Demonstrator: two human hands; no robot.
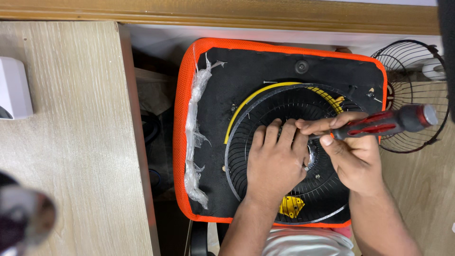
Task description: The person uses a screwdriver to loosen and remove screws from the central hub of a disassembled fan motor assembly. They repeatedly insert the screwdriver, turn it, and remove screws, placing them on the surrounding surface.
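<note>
Nearest the viewer, both forearms come in from the near edge over a black plastic fan grille with a yellow rim strip [265,102], which lies flat on a black seat cushion with orange mesh edging [182,142]. The left hand [275,161] rests palm down on the grille's centre, fingers spread and pressing, closed on nothing. Just right of it, the right hand [353,156] is wrapped around a red-and-black screwdriver [388,123], thumb and forefinger pinching the shank near the hub; the tip is hidden behind the fingers, so whether it sits in a screw cannot be told. To do this well, the driver wants to stand square to the screw, with firm downward pressure while the left hand keeps the grille from turning. A crumpled strip of clear plastic wrap [194,128] lies along the cushion's left edge. Farther right, a black wire fan guard [410,57] sits on the pale wooden floor [71,142]
</note>
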